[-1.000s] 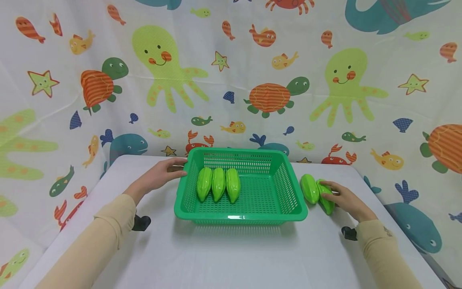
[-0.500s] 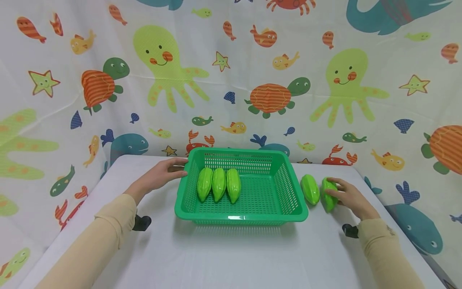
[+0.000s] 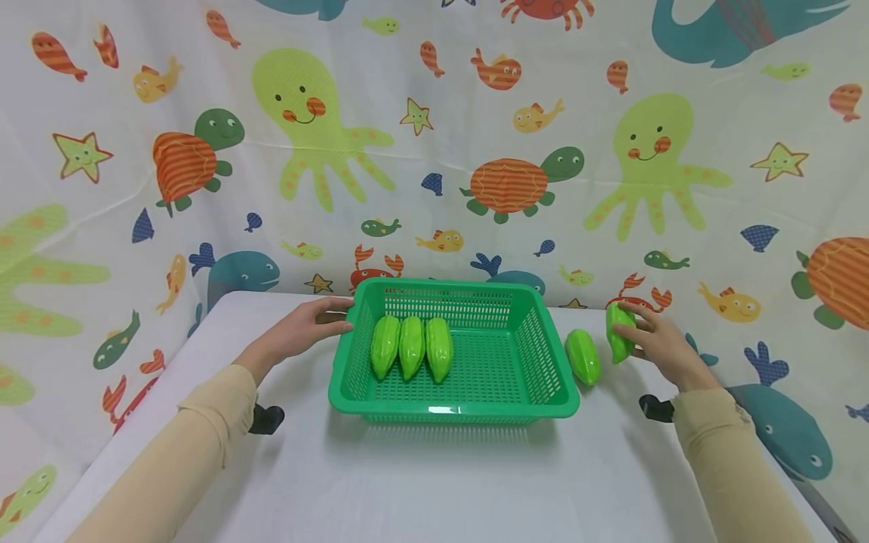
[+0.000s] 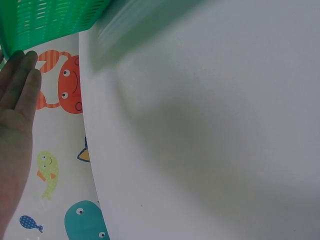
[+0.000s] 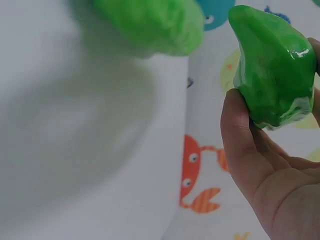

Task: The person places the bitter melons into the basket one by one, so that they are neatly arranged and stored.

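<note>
In the head view my right hand (image 3: 661, 343) pinches a glossy green star fruit (image 3: 619, 332), held up above the table at the right. The right wrist view has this star fruit (image 5: 275, 67) between thumb and fingers. Another star fruit (image 3: 582, 357) lies on the table between that hand and the green plastic basket (image 3: 451, 408). Inside the basket, 3 star fruits (image 3: 411, 347) stand side by side at the left. My left hand (image 3: 299, 329), fingers loosely extended, is at the basket's left rim; the left wrist view has its fingertips at the basket (image 4: 55, 22).
A white table (image 3: 434, 483) carries everything. Behind it hangs a curtain (image 3: 400, 166) printed with sea animals. The right half of the basket shows its bare slotted floor. Black wrist cameras (image 3: 267, 419) sit under both sleeves.
My right hand has drawn one star fruit away from its neighbour and lifted it up off the table. The left hand and the basket have stayed in place.
</note>
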Tool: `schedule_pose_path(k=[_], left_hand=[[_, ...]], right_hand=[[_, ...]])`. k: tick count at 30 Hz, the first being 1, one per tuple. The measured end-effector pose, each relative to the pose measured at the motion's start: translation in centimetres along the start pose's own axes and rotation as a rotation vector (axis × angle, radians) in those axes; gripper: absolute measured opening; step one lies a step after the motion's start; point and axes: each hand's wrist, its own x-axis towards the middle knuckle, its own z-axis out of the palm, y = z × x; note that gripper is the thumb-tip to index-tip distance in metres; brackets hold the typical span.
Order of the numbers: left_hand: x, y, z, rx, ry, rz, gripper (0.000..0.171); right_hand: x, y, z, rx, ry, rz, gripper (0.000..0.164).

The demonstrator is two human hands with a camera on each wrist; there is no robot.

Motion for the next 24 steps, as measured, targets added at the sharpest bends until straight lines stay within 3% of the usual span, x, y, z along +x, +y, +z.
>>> schedule_pose_path(k=[6,15,24], left_hand=[[0.0,0.0,0.0,-0.007,-0.001,0.002,0.067],[0.1,-0.2,0.0,0.002,-0.005,-0.002,0.068],[0.0,-0.1,0.0,-0.005,-0.001,0.0,0.068]], right_hand=[[0.1,-3.1,0.4,0.013,-0.007,-0.065,0.075],[0.0,-7.6,1.7,0.03,-0.005,-0.093,0.076],[0.7,-10.4,3.5,0.091,-0.058,-0.146,0.069]])
